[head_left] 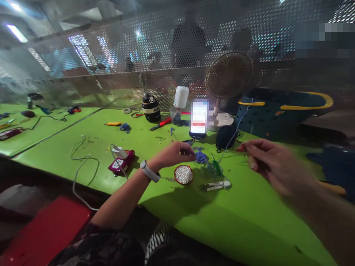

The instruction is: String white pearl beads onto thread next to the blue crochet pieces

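Observation:
My left hand (180,153), with a white watch (149,171) on the wrist, has its fingers curled down and closed beside a small blue-violet yarn piece (201,156); what they hold, if anything, is hidden. To the right, my right hand (270,160) is raised over the table, thumb and finger pinched together. A small reddish spot shows at its fingertips, too blurred to name. A red-rimmed bowl of white beads (183,174) stands just below my left hand. Near the yarn piece lie a green tool (216,168) and white-handled thread snips (217,185).
Behind stand a lit phone (199,117), a fan (229,75), a black bottle (151,108) and a dark basket (277,114) with a light blue yarn strand (238,127) trailing from it. A purple power strip (121,162) and white cable (97,166) lie left on the green table (155,142).

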`<state>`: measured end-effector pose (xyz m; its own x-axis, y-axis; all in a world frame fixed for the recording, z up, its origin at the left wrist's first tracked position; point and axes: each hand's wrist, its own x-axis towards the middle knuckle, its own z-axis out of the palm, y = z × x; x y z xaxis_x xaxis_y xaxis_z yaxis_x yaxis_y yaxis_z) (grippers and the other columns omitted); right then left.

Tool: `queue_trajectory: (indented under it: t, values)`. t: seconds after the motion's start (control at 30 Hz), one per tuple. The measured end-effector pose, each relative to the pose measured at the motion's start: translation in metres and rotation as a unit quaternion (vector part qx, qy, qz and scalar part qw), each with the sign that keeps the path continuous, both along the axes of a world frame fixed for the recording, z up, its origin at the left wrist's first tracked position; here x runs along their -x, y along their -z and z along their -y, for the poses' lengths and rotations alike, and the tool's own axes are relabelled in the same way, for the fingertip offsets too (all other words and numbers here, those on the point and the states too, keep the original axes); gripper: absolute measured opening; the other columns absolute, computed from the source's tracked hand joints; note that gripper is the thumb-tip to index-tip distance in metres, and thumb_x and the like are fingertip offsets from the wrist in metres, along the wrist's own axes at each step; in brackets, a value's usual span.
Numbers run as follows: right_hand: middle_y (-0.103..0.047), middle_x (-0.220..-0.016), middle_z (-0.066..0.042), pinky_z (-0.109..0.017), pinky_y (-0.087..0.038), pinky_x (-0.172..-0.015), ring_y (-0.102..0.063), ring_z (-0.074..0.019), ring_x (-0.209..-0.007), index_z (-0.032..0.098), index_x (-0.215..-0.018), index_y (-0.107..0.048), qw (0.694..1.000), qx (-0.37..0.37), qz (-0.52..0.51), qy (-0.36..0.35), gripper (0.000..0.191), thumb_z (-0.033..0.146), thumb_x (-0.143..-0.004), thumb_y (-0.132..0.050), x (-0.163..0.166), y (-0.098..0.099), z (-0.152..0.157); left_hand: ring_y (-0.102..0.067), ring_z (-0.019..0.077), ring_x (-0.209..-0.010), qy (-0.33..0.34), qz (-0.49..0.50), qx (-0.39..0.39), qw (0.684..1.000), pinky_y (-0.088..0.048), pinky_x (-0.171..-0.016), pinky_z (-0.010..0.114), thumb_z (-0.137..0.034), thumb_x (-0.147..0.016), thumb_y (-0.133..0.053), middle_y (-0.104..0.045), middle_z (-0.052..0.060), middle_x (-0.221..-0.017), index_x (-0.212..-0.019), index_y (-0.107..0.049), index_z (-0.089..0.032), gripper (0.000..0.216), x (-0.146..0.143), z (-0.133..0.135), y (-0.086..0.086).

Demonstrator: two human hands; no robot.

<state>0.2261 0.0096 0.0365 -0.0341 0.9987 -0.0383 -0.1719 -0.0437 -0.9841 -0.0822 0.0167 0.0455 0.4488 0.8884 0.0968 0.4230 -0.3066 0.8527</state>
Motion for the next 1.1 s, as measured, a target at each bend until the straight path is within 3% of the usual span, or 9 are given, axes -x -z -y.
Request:
queue_trajectory:
  t: [0.1, 0.2, 0.43, 0.67, 0.87, 1.0, 1.1]
  values:
    - [-0.07, -0.077, -0.004, -0.017, -0.036, -0.039, -0.046, -0.0054, -0.045, 0.019, -0.079, -0.071, 0.999, 0.033, 0.017, -0.038, 0.015, 0.029, -0.069, -0.079, 0.034, -0.006, 0.017, -0.057, 0.0171, -0.069, 0.012, -0.125, -0.054, 0.991, -0.041, -0.063, 0.027, -0.031, -0.068, -0.075, -0.066, 0.004, -0.073, -0.077, -0.07, -0.02, 0.016, 0.006, 0.016, 0.019]
    - [-0.069, -0.072, -0.002, -0.017, -0.037, -0.04, -0.048, -0.0062, -0.046, 0.02, -0.076, -0.072, 0.998, 0.055, 0.015, -0.04, 0.019, 0.033, -0.065, -0.081, 0.041, 0.0, 0.017, -0.054, 0.0168, -0.064, 0.022, -0.187, -0.083, 0.979, -0.038, -0.06, 0.027, -0.026, -0.067, -0.072, -0.065, 0.004, -0.071, -0.076, -0.07, -0.02, 0.012, 0.011, 0.03, 0.032]
    - [-0.069, -0.07, -0.001, -0.017, -0.04, -0.043, -0.05, -0.0058, -0.047, 0.02, -0.077, -0.071, 0.997, 0.071, 0.006, -0.041, 0.024, 0.034, -0.061, -0.084, 0.04, 0.016, 0.009, -0.05, 0.0153, -0.056, 0.047, -0.237, -0.109, 0.964, -0.035, -0.058, 0.028, -0.011, -0.067, -0.058, -0.062, 0.004, -0.064, -0.072, -0.07, -0.02, 0.015, 0.006, 0.026, 0.033]
    - [-0.069, -0.07, -0.001, -0.016, -0.039, -0.043, -0.051, -0.0056, -0.047, 0.02, -0.078, -0.071, 0.995, 0.084, 0.01, -0.05, 0.03, 0.037, -0.059, -0.085, 0.041, 0.025, 0.008, -0.045, 0.0126, -0.051, 0.056, -0.304, -0.111, 0.945, -0.029, -0.052, 0.027, -0.008, -0.067, -0.054, -0.062, 0.004, -0.06, -0.061, -0.066, -0.017, 0.016, 0.002, 0.02, 0.037]
    - [-0.07, -0.069, -0.002, -0.018, -0.04, -0.043, -0.051, -0.0065, -0.047, 0.019, -0.077, -0.071, 0.994, 0.091, 0.013, -0.054, 0.031, 0.038, -0.057, -0.086, 0.042, 0.027, 0.007, -0.056, 0.0128, -0.058, 0.045, -0.202, -0.038, 0.978, -0.04, -0.06, 0.026, -0.016, -0.075, -0.06, -0.07, 0.004, -0.07, -0.074, -0.072, -0.016, 0.012, 0.016, 0.015, 0.037]
    - [-0.07, -0.07, -0.002, -0.018, -0.041, -0.044, -0.051, -0.0064, -0.048, 0.019, -0.079, -0.071, 0.994, 0.089, 0.008, -0.055, 0.028, 0.036, -0.061, -0.085, 0.04, 0.031, 0.007, -0.062, 0.0144, -0.068, 0.014, -0.069, 0.116, 0.991, -0.047, -0.066, 0.027, -0.024, -0.076, -0.067, -0.073, 0.005, -0.079, -0.085, -0.073, -0.015, 0.014, 0.027, 0.011, 0.041]
    - [-0.071, -0.071, -0.002, -0.017, -0.042, -0.044, -0.051, -0.006, -0.048, 0.019, -0.079, -0.071, 0.994, 0.094, 0.005, -0.057, 0.028, 0.035, -0.061, -0.085, 0.04, 0.032, 0.008, -0.062, 0.0121, -0.069, -0.008, 0.05, 0.222, 0.974, -0.048, -0.067, 0.026, -0.025, -0.075, -0.071, -0.072, 0.005, -0.079, -0.084, -0.072, -0.015, 0.014, 0.032, 0.009, 0.047]
